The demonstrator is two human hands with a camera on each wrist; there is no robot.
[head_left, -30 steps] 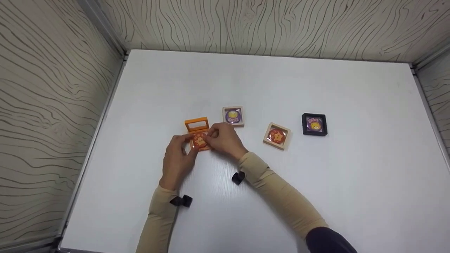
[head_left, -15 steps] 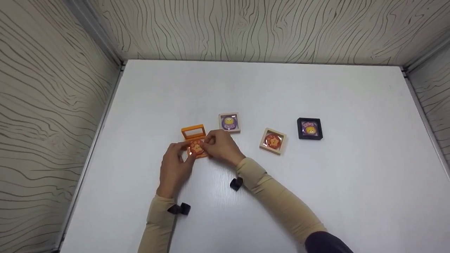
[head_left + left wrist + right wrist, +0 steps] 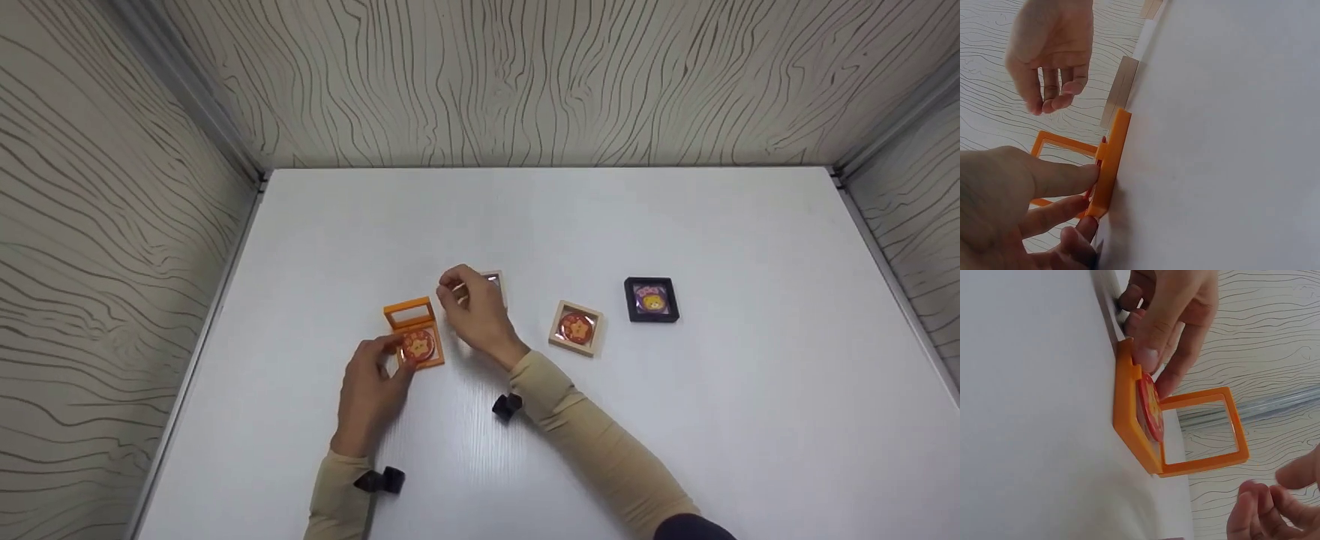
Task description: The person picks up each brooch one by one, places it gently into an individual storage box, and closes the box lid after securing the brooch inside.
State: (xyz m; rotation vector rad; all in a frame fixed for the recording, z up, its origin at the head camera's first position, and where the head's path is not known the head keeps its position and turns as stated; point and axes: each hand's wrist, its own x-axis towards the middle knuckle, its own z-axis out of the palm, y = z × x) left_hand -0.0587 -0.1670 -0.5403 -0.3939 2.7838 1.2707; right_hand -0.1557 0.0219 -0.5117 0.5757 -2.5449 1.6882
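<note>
A small orange display case [image 3: 439, 346] lies on the white table with its windowed lid [image 3: 1238, 433] standing up. A round red badge [image 3: 420, 345] with a yellow star sits in its base, tilted slightly in the right wrist view. My left hand [image 3: 375, 386] grips the left side of the case, thumb and fingers at the badge's edge. My right hand [image 3: 480, 313] hovers to the right of the lid, fingers loosely curled, thumb apart and nothing between them. It partly hides a beige case [image 3: 493, 277] behind it.
Right of my right hand lies another beige case [image 3: 571, 348] showing a red star badge. Farther right is a black case [image 3: 652, 318] with a purple badge bearing a yellow bear. Wood-patterned panels [image 3: 510, 82] rise behind the table and at its sides.
My right hand has let go of the badge and lifted up and to the right, covering most of the nearby beige case. My left hand stays on the orange case. The head view has tilted up.
</note>
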